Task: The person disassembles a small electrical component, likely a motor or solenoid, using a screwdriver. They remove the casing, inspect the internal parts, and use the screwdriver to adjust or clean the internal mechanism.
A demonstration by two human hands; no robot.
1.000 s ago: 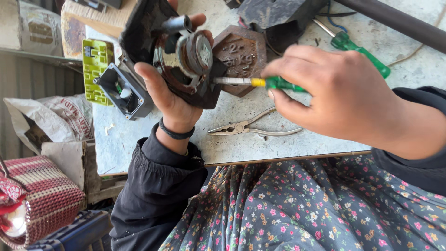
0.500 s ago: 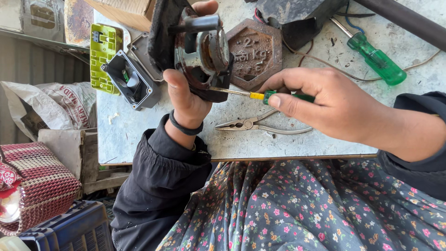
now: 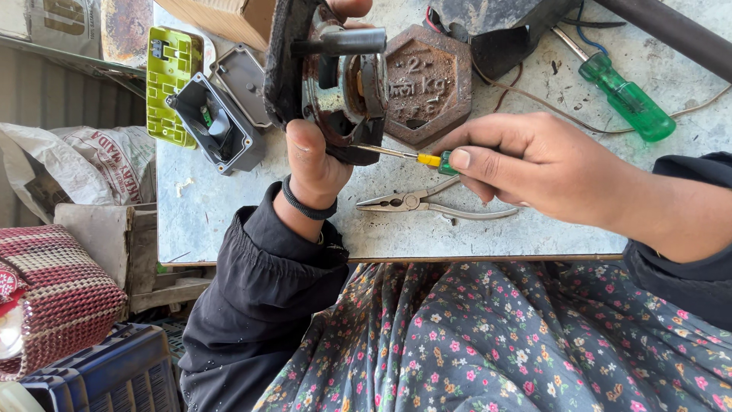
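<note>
**Screwdriver tip set into a rusty held part**

The rusty metal assembly (image 3: 335, 84) sits above the far-left part of the worktable (image 3: 252, 229), lifted off the surface. The left hand (image 3: 316, 164) is wrapped around its lower edge, thumb on the near face, gripping firmly. Its long axis runs near edge to far edge; a dark cylindrical stub (image 3: 339, 42) juts toward the right at the top.

The right hand (image 3: 534, 164) is closed around a small screwdriver (image 3: 400, 155), pinching the yellow-green handle. The shaft lies almost level, running right to left, tip pointing into the assembly's lower rim.

Judgement: the job goes best with the shaft kept in line with the fastener, steady inward pressure, and the left hand bracing against the twist. A slip would send the tip toward the left thumb.

Just right of the assembly, a hexagonal iron weight (image 3: 427, 84). Pliers (image 3: 427, 202) lie near the table's near edge, under the screwdriver. A larger green-handled screwdriver (image 3: 621, 95) lies toward the far-right corner. An open grey plastic box (image 3: 213, 122) and a lime-green plastic piece (image 3: 169, 84) sit along the left edge.
</note>
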